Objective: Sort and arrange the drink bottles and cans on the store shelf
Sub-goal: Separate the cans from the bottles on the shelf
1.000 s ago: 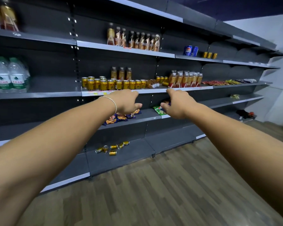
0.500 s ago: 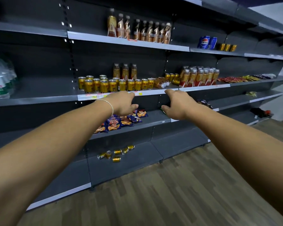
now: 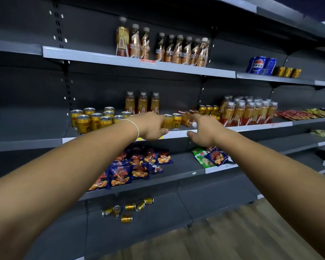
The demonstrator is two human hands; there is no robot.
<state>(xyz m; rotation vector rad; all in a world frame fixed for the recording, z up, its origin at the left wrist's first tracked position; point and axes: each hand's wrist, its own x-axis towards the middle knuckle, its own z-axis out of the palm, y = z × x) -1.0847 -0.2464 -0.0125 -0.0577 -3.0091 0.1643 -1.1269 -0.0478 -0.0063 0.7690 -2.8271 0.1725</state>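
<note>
Six fallen gold cans point(image 3: 127, 210) below

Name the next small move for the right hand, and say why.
Probably close the right hand on the toppled bottle and stand it up: it lies on its side by the upright gold cans, right at the fingers, not yet gripped.

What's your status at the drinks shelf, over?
Left hand open, at the gold cans. Right hand open, reaching for a tipped bottle. Nothing held. Loose cans lie on the bottom shelf.
</note>
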